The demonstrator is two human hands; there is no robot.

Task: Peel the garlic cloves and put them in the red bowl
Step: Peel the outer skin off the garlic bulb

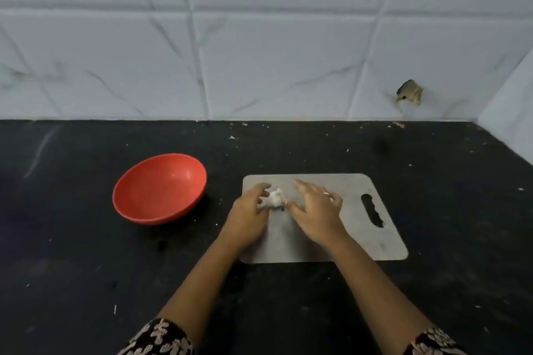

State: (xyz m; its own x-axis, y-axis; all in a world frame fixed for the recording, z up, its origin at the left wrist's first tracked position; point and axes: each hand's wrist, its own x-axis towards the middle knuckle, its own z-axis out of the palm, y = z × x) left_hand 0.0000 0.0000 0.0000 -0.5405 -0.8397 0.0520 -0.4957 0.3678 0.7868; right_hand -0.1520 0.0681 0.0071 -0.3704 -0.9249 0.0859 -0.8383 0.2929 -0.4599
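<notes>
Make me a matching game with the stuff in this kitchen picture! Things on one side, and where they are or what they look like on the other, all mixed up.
Things:
1. red bowl
2. garlic
3. cutting board
4. wall tiles

Clues:
A. white with grey veins
B. between the left hand and right hand
C. empty, on the black counter
D. grey, with a handle slot

Pairs: 1-C, 2-B, 3-D, 4-A

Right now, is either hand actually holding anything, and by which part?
The left hand grips the garlic by its left side, on the cutting board. The right hand is open, holding nothing.
</notes>
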